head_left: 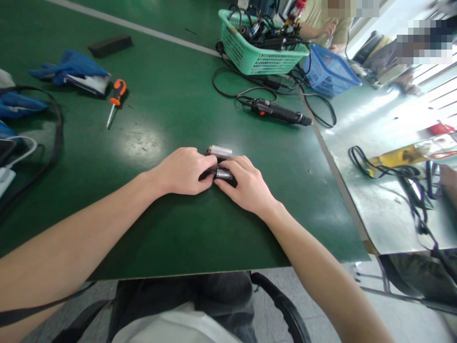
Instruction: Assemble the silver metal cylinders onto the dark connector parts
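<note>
My left hand (183, 171) and my right hand (246, 185) meet at the middle of the green table (171, 224), both closed around a small dark part with a shiny metal cylinder end (223, 174). The part rests low, at or just above the tabletop. A second silvery cylinder (220, 151) lies on the table just behind my fingers, untouched. My fingers hide most of the held part.
An orange-handled screwdriver (115, 99) and blue cloth (73, 67) lie at the left. A black electric screwdriver (280, 112) with cable lies behind, near a green basket (260, 56) and a blue basket (328, 71). Another person sits at the far right. A metal table (378, 190) adjoins.
</note>
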A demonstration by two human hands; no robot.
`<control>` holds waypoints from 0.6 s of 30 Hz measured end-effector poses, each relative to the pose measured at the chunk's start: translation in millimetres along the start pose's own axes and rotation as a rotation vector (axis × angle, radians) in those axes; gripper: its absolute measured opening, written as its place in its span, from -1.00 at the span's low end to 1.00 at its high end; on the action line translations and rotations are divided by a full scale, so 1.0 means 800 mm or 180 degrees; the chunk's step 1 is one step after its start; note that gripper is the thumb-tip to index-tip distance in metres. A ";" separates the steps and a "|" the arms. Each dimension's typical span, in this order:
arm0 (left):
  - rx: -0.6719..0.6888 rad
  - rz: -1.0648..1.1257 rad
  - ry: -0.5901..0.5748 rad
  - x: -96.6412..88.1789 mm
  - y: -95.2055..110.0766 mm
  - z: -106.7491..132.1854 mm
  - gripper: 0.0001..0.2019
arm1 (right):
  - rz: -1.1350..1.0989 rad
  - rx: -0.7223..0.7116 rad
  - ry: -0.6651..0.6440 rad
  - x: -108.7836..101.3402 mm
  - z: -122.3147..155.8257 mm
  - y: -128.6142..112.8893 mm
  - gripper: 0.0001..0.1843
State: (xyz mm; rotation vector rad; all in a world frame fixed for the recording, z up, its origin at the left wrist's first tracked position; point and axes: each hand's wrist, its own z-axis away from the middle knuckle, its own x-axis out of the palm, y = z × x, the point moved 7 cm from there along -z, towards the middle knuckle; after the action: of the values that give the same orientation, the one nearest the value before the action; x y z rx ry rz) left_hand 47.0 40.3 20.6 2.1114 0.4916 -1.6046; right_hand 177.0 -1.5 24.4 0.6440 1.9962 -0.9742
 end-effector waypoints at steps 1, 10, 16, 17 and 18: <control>0.0013 0.0000 0.0003 0.000 0.000 0.000 -0.80 | -0.0006 -0.0013 -0.0005 0.001 0.000 0.000 -0.77; -0.0014 0.0069 0.0011 -0.001 0.000 -0.001 -0.81 | -0.0047 -0.0034 0.0004 0.003 0.000 0.001 -0.80; -0.0005 0.0017 -0.0010 -0.001 0.001 0.000 -0.81 | -0.0031 -0.0052 0.0013 0.001 -0.001 -0.001 -0.82; -0.0010 0.0017 -0.0011 -0.001 0.001 0.000 -0.81 | -0.0028 -0.0057 0.0013 0.001 -0.002 -0.001 -0.82; -0.0014 0.0020 -0.0012 -0.001 0.001 0.000 -0.81 | -0.0026 -0.0055 0.0014 0.001 -0.001 -0.001 -0.82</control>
State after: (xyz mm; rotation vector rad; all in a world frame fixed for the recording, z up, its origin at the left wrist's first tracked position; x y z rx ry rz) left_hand 47.2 39.6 21.2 2.1043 0.4863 -1.6024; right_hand 175.5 -0.8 24.4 0.6293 2.0104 -0.9601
